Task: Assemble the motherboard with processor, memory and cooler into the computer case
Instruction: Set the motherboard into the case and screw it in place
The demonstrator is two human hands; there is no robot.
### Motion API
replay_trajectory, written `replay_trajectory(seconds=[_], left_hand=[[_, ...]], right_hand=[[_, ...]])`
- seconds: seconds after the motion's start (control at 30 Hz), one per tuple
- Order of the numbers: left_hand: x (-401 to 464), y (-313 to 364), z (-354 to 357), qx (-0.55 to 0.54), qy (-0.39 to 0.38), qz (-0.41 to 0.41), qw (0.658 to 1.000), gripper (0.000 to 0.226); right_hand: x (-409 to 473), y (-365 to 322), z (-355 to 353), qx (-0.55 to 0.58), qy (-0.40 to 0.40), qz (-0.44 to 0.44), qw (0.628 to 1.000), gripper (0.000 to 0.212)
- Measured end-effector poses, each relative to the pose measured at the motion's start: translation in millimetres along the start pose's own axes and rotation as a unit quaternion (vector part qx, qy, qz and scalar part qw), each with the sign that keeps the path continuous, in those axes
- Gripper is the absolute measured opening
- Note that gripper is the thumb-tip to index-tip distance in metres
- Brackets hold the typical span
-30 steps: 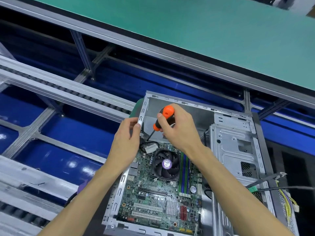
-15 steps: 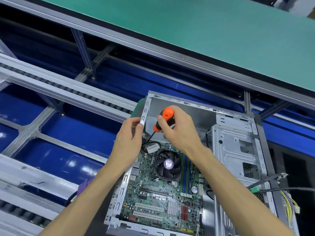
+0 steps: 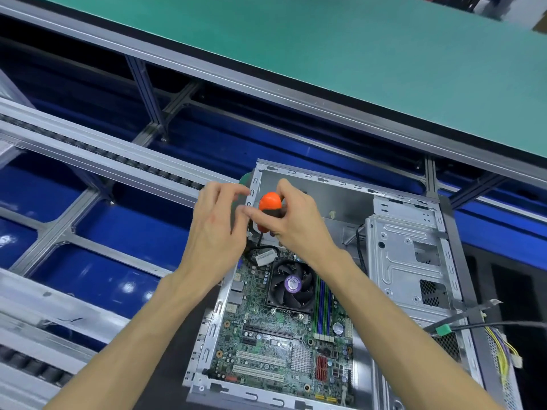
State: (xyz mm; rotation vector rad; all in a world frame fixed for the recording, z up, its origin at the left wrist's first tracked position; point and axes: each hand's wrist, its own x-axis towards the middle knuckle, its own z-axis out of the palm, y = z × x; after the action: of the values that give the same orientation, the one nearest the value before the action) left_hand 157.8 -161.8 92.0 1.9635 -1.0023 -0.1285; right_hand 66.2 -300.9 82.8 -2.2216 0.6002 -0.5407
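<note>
— What's your case sitting on?
— Your computer case lies open on its side on a dark mat, beside the roller conveyor rails. A green-topped bench runs behind it.

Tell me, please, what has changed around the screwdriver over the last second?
The left hand has let go of the case edge and now hovers beside it, fingers loose. The right hand still grips the screwdriver, now more upright. The motherboard and cooler fan stay seated.
</note>
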Motion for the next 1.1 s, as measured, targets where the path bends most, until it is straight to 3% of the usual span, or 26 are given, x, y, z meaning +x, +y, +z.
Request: replay_trajectory(seconds=[0.1,0.17,0.27,0.4,0.5,0.7,0.77,0.87,0.97,1.03,1.1], left_hand=[[16,15,-15,-0.031,-0.032,0.043,0.998,0.021],[27,25,-17,0.018,-0.077,0.064,0.995,0.015],[41,38,-16,0.089,-0.136,0.079,0.984,0.025],[56,47,-27,0.088,-0.225,0.102,0.965,0.022],[58,52,-32,0.076,-0.293,0.113,0.946,0.032],[56,61,-23,0.18,-0.199,0.074,0.96,0.026],[59,65,-26,0.181,-0.233,0.092,0.951,0.014],[61,65,-32,0.191,-0.293,0.117,0.929,0.023],[56,67,-29,0.209,-0.269,0.102,0.935,0.019],[56,68,-26,0.25,-0.23,0.076,0.937,0.029],[58,70,-27,0.255,-0.227,0.073,0.937,0.02]], right_hand=[[2,4,0,0.028,-0.007,0.031,0.999,0.053],[1,6,0,0.036,-0.016,0.024,0.999,0.047],[0,6,-2,0.028,-0.029,0.022,0.999,0.04],[-5,9,-9,0.13,-0.08,0.04,0.988,0.045],[-8,10,-11,0.133,-0.103,0.031,0.985,0.026],[-7,7,-10,0.148,-0.094,0.051,0.983,0.018],[-8,8,-11,0.158,-0.118,0.059,0.979,0.018],[-8,10,-11,0.18,-0.138,0.061,0.972,0.018],[-5,9,-10,0.181,-0.124,0.057,0.974,0.017],[-5,8,-7,0.179,-0.122,0.058,0.975,0.021],[-6,7,-5,0.183,-0.134,0.062,0.972,0.027]])
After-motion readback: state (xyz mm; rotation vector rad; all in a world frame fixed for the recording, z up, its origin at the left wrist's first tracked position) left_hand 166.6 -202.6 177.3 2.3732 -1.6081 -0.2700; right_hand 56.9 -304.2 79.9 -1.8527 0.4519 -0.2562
